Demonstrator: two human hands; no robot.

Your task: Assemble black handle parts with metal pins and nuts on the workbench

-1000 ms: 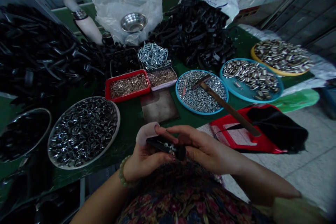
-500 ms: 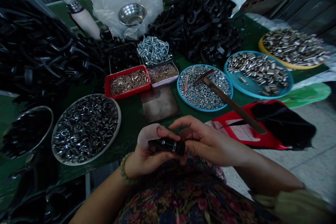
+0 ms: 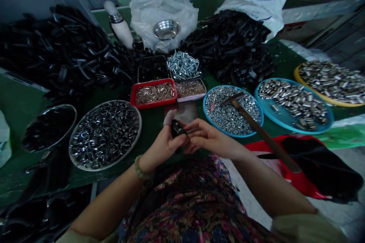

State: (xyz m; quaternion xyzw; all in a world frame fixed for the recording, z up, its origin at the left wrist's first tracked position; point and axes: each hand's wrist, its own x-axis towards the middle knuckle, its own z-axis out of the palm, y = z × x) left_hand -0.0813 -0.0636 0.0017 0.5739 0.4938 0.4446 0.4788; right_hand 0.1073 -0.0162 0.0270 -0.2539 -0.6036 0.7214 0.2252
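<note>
A small, dark black part with a shiny spot (image 3: 177, 128) is held up in front of my body. My left hand (image 3: 161, 143) is wrapped round it, with a pale covering on one finger and a beaded bracelet at the wrist. From the other side, my right hand (image 3: 212, 141) closes its bent fingers and thumb on the part's near end. Its lower end is hidden by the fingers. Just beyond my hands lies a flat metal plate (image 3: 190, 111), partly covered by them. A hammer (image 3: 256, 125) rests across a blue tray of small metal nuts (image 3: 205, 102).
Left of my hands stands a round tray of shiny dark rings (image 3: 140, 129). Behind the plate are a red tray of pins (image 3: 132, 97) and a heap of screws (image 3: 184, 65). Piles of black parts (image 3: 234, 49) lie at the back. Metal sleeves fill another blue tray (image 3: 285, 121).
The camera view has shifted, so the bench's far side shows more. The black part has turned from lying sideways to a more end-on tilt, still in my hands.
</note>
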